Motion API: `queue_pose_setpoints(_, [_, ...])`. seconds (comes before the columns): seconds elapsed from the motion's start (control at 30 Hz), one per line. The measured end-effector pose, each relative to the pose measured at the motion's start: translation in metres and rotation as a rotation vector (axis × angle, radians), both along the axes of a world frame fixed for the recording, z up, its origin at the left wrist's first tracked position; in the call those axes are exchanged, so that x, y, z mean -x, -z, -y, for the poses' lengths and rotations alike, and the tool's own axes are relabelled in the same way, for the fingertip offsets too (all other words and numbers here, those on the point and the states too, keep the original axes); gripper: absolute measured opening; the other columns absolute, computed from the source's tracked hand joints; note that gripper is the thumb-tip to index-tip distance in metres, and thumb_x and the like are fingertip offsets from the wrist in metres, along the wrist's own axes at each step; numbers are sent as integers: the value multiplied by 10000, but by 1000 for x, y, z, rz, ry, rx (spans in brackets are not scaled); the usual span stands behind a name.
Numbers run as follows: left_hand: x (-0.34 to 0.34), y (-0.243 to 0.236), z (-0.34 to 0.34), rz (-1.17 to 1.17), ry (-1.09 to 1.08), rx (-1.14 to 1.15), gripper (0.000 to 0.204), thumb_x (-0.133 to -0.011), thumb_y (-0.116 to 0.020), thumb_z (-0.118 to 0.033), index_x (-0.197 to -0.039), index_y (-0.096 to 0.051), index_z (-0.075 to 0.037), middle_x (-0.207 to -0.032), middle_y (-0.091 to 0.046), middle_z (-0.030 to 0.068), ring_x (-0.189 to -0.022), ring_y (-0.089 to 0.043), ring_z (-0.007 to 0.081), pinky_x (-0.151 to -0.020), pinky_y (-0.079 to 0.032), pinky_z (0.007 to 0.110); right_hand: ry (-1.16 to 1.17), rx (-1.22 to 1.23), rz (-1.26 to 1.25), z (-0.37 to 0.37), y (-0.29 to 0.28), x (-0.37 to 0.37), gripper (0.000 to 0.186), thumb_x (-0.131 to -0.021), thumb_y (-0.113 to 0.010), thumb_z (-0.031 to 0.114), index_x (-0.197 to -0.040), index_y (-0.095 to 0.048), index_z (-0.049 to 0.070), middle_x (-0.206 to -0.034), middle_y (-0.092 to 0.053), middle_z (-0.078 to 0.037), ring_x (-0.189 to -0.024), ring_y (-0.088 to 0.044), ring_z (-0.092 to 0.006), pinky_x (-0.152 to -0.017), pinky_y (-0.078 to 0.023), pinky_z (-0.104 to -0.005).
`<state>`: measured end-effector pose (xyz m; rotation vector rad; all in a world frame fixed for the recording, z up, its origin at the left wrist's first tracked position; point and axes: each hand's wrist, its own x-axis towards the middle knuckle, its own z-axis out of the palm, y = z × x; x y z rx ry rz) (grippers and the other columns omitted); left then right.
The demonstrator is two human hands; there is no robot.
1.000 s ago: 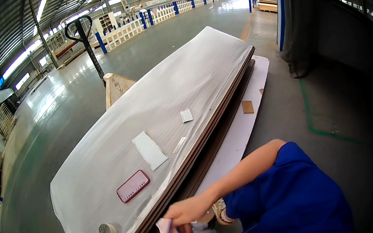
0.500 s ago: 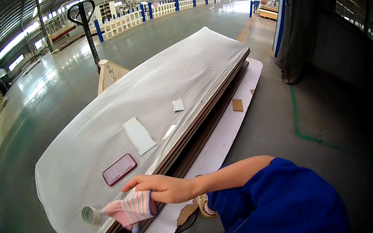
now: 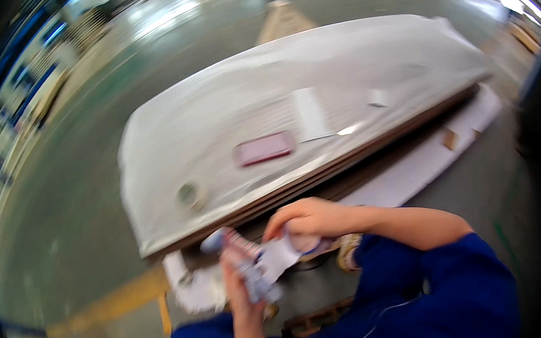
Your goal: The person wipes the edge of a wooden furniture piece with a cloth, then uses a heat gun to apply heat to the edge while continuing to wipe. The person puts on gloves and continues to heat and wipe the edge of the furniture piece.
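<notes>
Gripping a striped cloth, both hands closed, white-wrapped board stack, grey warehouse floor.

Wrapped stack just beyond hands

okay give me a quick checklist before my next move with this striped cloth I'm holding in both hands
1. Left hand grips the striped cloth: ok.
2. Right hand on the cloth too: ok.
3. Cloth clear of the plastic-covered stack: ok, it is held in front of the edge.
4. Pink case lying flat on the stack: ok.
5. Tape roll away from the stack's edge: ok.
6. Picture sharp enough to judge the cloth's folds: not ok, blurred.
</notes>
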<state>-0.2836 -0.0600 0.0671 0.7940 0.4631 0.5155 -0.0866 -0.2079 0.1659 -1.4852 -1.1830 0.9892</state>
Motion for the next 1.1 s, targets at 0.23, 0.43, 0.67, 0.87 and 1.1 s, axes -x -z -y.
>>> queue_pose_setpoints(0.23, [1,-28,5,107,15,31,153,-995,-464,-103,-1141,-500,-74,-1073,-627,83,-949,-630,150,-833,-522,291,95,110,64,-9,-23,34,424,-912,-592,403,-1079,-663,19,-971,-686,-119,-905,-637,-184,-822,-486,-307])
queue_pose_setpoints(0.43, [10,-28,13,42,-46,-95,178,-1011,-451,-105,-1176,-493,-56,-1106,-616,79,-1009,-612,160,-895,-497,295,222,106,130,0,-26,32,358,-885,-630,359,-994,-700,25,-810,-700,-106,-747,-662,-199,-717,-507,-313])
queue_pose_setpoints(0.67, [15,-18,15,259,58,-107,218,-885,-482,66,-1014,-634,-22,-1346,-464,138,-1217,-492,206,-1012,-406,330,38,246,182,0,-10,36,309,-918,-560,295,-1040,-683,39,-715,-677,-77,-653,-622,-174,-627,-481,-324])
queue_pose_setpoints(0.87, [14,-11,21,161,150,-427,259,-807,-496,7,-1008,-658,-8,-1395,-419,145,-1300,-409,245,-1083,-318,362,-28,373,134,-7,-3,37,342,-911,-589,340,-840,-671,15,-689,-677,-80,-624,-618,-167,-609,-472,-331])
queue_pose_setpoints(1.1, [19,-22,11,133,193,-88,464,-922,-562,-91,-1363,-423,-48,-1325,-499,106,-1201,-506,165,-1019,-397,303,-3,198,488,-4,-8,38,221,-814,-662,232,-963,-672,69,-798,-695,-102,-737,-658,-322,-666,-507,-388])
